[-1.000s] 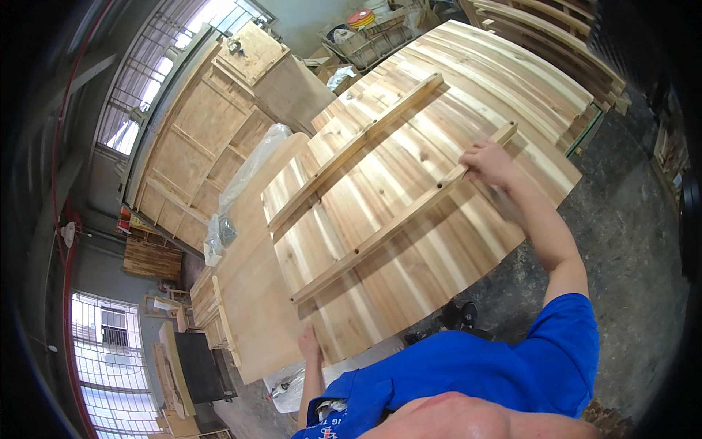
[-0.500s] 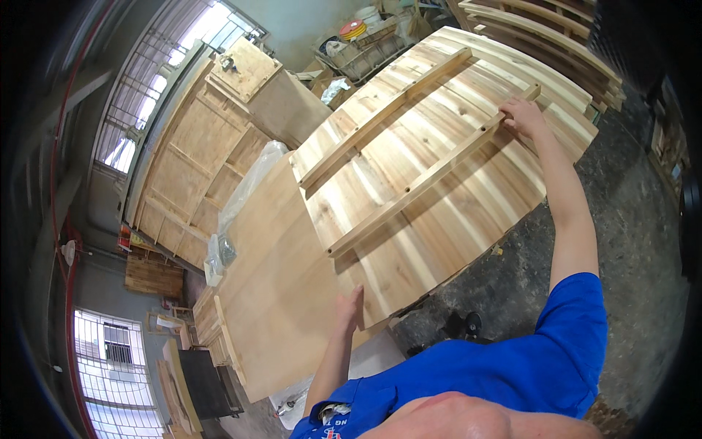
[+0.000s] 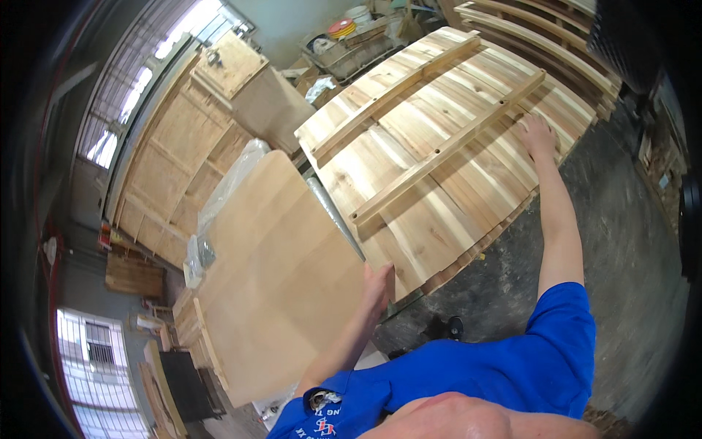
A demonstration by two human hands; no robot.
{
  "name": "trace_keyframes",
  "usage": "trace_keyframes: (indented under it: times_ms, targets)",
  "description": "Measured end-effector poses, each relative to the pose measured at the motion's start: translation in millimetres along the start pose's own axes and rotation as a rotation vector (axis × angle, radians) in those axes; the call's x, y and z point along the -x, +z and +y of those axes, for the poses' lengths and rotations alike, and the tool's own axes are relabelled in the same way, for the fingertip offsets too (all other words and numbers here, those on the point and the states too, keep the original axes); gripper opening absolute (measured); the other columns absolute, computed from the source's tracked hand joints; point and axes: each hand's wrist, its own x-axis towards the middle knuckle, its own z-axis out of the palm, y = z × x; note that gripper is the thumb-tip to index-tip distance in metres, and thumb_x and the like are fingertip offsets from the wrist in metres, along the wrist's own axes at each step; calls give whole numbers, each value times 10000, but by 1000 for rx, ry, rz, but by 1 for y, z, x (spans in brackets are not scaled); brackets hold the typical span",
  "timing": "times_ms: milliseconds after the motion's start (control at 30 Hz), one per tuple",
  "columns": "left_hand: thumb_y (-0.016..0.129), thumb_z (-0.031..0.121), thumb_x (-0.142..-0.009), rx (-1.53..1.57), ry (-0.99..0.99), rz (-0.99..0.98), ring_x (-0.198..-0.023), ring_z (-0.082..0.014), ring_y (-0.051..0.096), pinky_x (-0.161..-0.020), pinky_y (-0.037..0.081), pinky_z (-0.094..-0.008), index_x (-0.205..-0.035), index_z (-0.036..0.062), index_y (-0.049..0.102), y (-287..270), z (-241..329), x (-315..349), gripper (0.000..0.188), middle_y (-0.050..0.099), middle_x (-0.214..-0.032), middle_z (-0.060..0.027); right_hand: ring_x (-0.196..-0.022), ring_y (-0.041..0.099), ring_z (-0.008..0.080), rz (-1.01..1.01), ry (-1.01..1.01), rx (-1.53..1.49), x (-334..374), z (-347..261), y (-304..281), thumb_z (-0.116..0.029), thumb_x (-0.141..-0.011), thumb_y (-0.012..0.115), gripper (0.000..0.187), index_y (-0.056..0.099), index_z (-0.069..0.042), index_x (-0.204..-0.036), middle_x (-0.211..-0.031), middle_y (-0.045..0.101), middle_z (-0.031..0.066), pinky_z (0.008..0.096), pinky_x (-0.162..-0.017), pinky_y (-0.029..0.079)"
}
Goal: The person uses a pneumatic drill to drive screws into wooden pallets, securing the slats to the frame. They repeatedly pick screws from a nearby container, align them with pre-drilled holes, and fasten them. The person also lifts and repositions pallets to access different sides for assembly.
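A large light wooden panel (image 3: 446, 212) made of joined boards lies in front of me, with two long battens across it, a nearer batten (image 3: 437, 152) and a farther batten (image 3: 395, 95). My left hand (image 3: 379, 284) grips the panel's edge at its near left corner; the fingers underneath are hidden. My right hand (image 3: 540, 135) rests on the panel's top at the right, beside the end of the nearer batten, fingers spread and slightly bent. To the left lies a smooth tan sheet (image 3: 270, 271) with rounded corners, and a narrow gap separates it from the panel.
Another board's edge (image 3: 468, 262) shows beneath the panel. Curved wooden parts (image 3: 541, 44) are stacked at the far right. A framed wooden piece (image 3: 172, 161) leans by the window, with clear plastic wrap (image 3: 230, 183) beside the tan sheet. Dark floor (image 3: 497, 293) lies to the right.
The boarded panel has shifted right, off the tan sheet, opening a gap between them. My right hand has left the nearer batten for the panel surface. My left hand has followed the panel's corner.
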Motion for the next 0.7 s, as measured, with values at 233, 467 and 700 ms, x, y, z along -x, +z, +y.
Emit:
trace_keyframes:
  times_ms: [233, 467, 700]
  targets:
    - [525, 120, -868, 47, 171, -18, -1051, -185, 491, -886, 411, -311, -1271, 31, 310, -11, -25, 19, 465, 503, -1149, -111, -1272, 300, 256, 41, -69, 47, 50, -4, 2, -397, -895, 359, 506, 372, -124, -1321, -1369, 358, 82, 436, -1043, 224]
    - [514, 263, -890, -172, -57, -154, -856, -150, 573, -725, 480, -271, -1289, 43, 339, -68, -26, 78, 487, 553, -1069, -94, -1209, 368, 314, 117, -373, 35, 159, 2, -1, -366, -872, 426, 489, 440, -78, -1267, -1313, 421, 125, 411, -1007, 288]
    - [534, 310, -857, -235, 39, 577, -705, -112, 565, -587, 469, -246, -1141, 37, 511, -266, -96, 272, 394, 598, -913, -53, -904, 562, 228, 200, -619, -1093, 380, -67, -18, -141, -893, 483, 237, 566, 60, -987, -978, 600, 150, 320, -797, 436]
